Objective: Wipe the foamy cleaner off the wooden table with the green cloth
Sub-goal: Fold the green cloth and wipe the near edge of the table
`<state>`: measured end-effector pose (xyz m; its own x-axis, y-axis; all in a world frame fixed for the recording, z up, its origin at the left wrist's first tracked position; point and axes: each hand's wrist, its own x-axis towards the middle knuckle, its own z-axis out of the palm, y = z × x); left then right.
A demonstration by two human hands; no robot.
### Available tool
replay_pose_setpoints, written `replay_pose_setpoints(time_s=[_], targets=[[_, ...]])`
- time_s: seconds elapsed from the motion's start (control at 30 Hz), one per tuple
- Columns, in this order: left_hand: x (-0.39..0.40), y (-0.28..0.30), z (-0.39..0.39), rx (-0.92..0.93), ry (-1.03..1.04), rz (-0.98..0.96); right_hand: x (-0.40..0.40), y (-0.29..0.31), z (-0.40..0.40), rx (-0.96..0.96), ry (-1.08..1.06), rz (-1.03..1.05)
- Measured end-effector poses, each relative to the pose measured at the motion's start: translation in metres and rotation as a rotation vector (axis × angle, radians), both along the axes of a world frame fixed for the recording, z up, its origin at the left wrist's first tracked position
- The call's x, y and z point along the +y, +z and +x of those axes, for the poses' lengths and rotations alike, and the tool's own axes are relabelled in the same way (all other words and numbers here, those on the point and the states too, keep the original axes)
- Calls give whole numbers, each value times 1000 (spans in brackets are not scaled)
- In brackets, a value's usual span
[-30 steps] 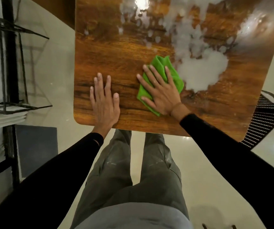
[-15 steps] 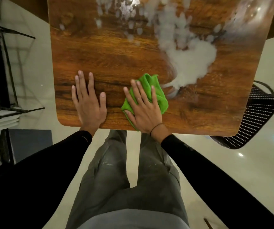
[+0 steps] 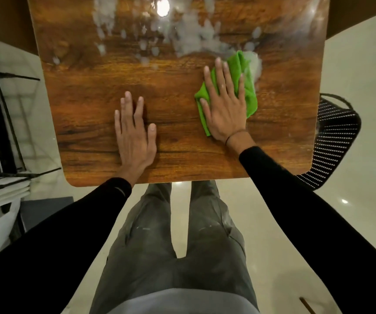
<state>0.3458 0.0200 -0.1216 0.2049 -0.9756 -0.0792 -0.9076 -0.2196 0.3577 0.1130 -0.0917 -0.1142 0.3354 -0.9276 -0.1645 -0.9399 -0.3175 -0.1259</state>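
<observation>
You are mid-wipe. Your right hand (image 3: 224, 105) lies flat on the cloth (image 3: 249, 87), fingers straight and spread, pressing it to the table (image 3: 96, 114) right of centre in the frame. The cloth's far edge touches a patch of foam (image 3: 256, 64). More foam (image 3: 193, 35) spreads across the upper middle of the frame. Your left hand (image 3: 134, 134) rests flat on bare wood, fingers straight and slightly apart, steadying you. Next, I judge, push the cloth up and leftward through the remaining foam, keeping your palm pressed down.
</observation>
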Motion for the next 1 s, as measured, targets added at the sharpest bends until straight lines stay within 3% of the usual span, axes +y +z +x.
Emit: replay_pose_setpoints(time_s=[0.17, 0.33, 0.53, 0.7, 0.87, 1.0], targets=[[-10, -9, -10, -64, -2, 62, 62, 4, -4, 29, 206, 102], [-9, -9, -12, -90, -9, 54, 25, -1, 9, -11, 398, 44], [-10, -6, -13, -91, 1, 74, -50, -6, -11, -13, 127, -14], [-10, -6, -13, -82, 7, 79, -18, -5, -42, -1, -108, -17], [-10, -9, -11, -81, 11, 89, 39, -3, -31, -1, 223, 96], [-10, -12, -12, -82, 13, 69, 3, -9, -17, -20, 348, 32]])
